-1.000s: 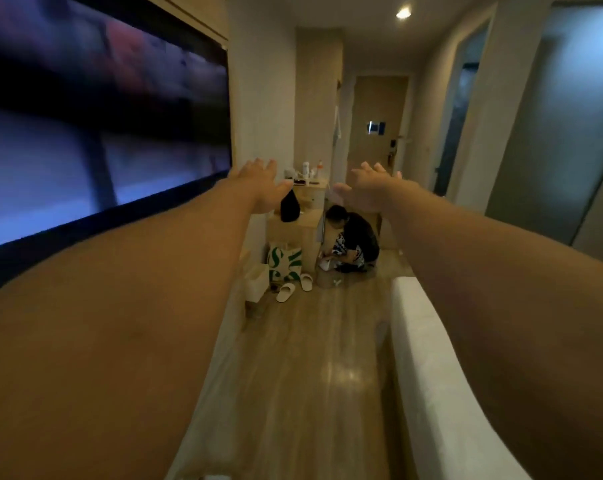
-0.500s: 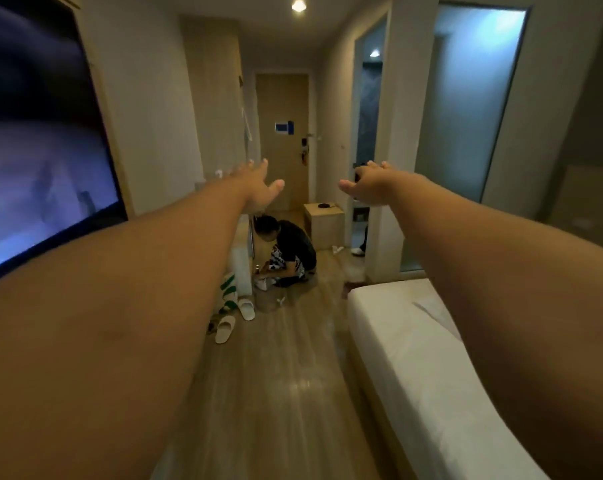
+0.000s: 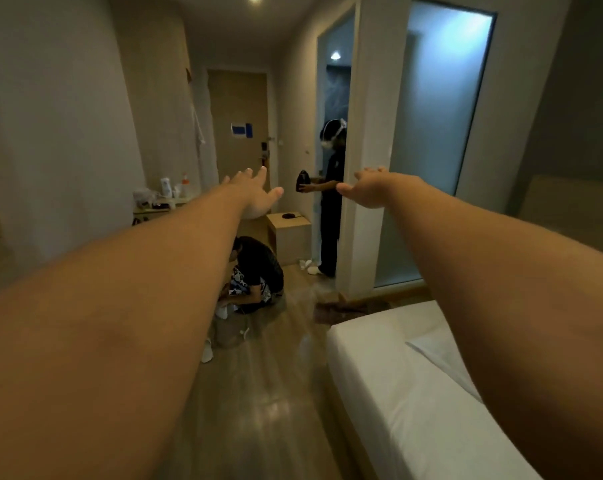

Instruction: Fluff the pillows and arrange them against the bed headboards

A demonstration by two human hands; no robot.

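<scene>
Both my arms are stretched straight out in front of me at chest height. My left hand (image 3: pixel 255 194) is empty, palm down, fingers spread. My right hand (image 3: pixel 371 188) is empty too, fingers apart. A bed with a white sheet (image 3: pixel 407 393) lies at the lower right, under my right forearm. No pillow and no headboard are in view.
A person crouches on the wooden floor (image 3: pixel 255 271) ahead. Another person stands in a doorway (image 3: pixel 331 202) holding a dark object. A small wooden cabinet (image 3: pixel 289 237) stands by the door. A shelf with bottles (image 3: pixel 165 199) is at the left wall. Slippers lie on the floor (image 3: pixel 208 353).
My view has swung to the right: the wall screen left the picture, and the bed, the glass panel and the standing person came in. My arms stay outstretched with empty hands.
</scene>
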